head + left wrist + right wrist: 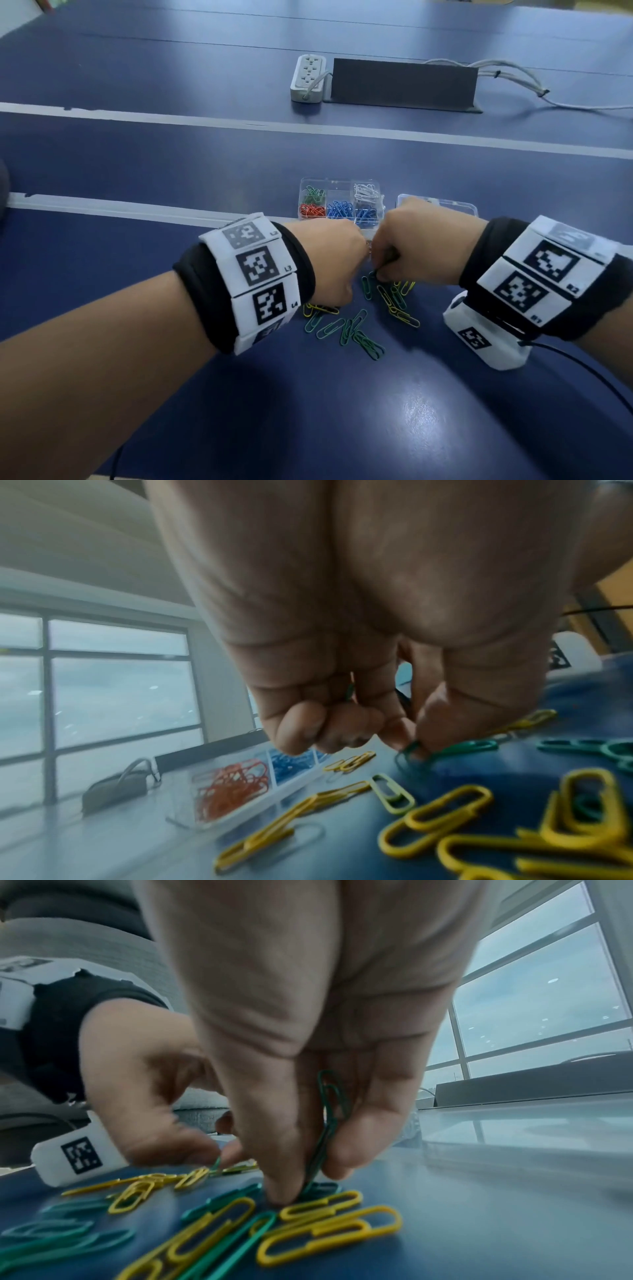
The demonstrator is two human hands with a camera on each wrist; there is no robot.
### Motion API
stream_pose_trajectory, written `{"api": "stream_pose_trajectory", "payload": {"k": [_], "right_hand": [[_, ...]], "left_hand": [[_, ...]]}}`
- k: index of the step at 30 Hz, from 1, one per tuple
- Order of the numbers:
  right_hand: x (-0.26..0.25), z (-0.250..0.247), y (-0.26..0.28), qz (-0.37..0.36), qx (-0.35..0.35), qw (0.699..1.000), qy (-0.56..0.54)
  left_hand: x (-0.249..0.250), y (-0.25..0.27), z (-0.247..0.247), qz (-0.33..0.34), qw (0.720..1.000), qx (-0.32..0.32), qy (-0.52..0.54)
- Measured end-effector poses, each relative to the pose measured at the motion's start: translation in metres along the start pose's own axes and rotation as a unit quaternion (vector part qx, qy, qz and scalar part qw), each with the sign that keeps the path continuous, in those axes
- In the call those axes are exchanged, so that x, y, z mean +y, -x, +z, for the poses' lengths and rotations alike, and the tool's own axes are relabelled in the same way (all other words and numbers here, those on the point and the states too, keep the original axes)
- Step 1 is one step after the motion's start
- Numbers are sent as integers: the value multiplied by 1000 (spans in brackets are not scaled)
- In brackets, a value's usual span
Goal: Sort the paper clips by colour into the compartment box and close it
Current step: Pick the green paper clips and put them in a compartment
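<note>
Both forearms reach over the desk (376,411) so the hands meet above the loose green and yellow clips (359,329). The right hand (407,246) pinches dark green clips (330,1112), gathering one colour. The left hand (329,260) curls, pinching another green one (411,748). The compartment box (339,202) sits open just beyond, within easy reach

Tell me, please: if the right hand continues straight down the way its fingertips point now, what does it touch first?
Almost at once, the loose green and yellow paper clips on the blue table. The right hand already pinches dark green paper clips, tips practically on the tabletop.
</note>
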State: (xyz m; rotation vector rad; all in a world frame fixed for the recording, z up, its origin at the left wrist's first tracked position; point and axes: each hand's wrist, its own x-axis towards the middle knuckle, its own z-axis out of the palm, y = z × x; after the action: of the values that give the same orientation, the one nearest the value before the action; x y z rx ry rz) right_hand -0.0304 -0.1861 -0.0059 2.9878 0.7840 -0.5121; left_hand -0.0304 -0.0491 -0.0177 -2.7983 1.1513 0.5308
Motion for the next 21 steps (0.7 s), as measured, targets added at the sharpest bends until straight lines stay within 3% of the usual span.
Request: {"api": "stream_pose_trajectory", "payload": {"k": [5, 14, 21], "right_hand": [[-3, 1, 3, 6, -4, 1000, -15], [-7, 3, -1, 9, -19, 1000, -20], [-7, 5, -8, 23, -3, 999, -25]], "left_hand": [[-16, 5, 0, -50, 993, 52, 96], [-54, -1, -23, -142, 965, 141, 168], [-69, -25, -24, -201, 953, 151, 168]]}}
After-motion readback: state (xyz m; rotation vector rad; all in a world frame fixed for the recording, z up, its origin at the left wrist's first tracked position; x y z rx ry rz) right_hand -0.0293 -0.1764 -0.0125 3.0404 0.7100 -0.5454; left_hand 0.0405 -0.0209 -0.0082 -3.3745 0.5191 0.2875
